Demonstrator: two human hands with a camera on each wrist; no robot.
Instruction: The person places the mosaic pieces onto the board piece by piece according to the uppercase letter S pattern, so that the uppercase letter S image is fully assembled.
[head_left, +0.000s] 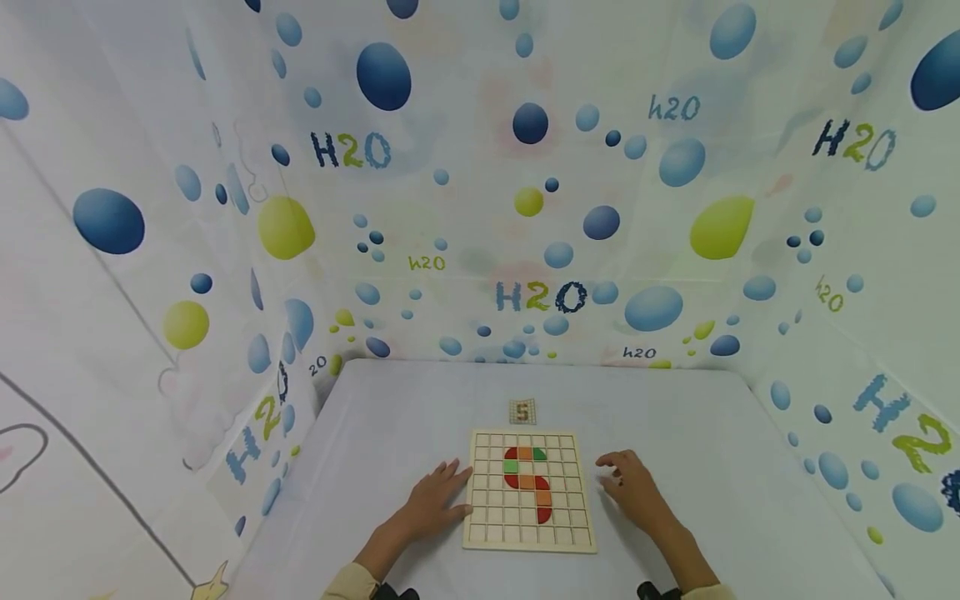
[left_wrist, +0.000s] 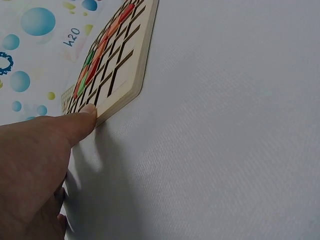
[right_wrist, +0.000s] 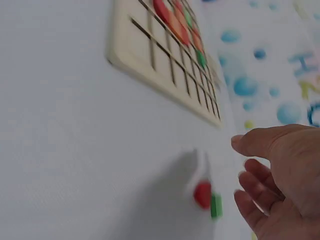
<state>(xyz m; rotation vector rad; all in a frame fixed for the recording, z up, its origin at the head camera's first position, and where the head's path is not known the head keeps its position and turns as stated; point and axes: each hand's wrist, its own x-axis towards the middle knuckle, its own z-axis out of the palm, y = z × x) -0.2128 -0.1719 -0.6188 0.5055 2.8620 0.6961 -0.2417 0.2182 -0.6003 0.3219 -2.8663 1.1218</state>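
Note:
A square wooden grid board point(head_left: 487, 537) lies on the table, with red, orange and green tiles point(head_left: 527, 482) set in a curved figure. My left hand point(head_left: 433, 502) is at the board's left side, fingers spread, the thumb touching its edge in the left wrist view. To the right of the board, apart from it, hovers my right hand point(head_left: 636, 492) with loosely bent fingers and nothing seen between them. Near those fingers in the right wrist view are a red piece point(right_wrist: 202, 195) and a green piece point(right_wrist: 216, 206), blurred; the head view does not show them.
Behind the board lies a small card point(head_left: 522, 412) with a gridded figure like a 5 or S. The white table point(head_left: 375, 400) is enclosed by curtains point(head_left: 465, 208) printed with blue and green drops.

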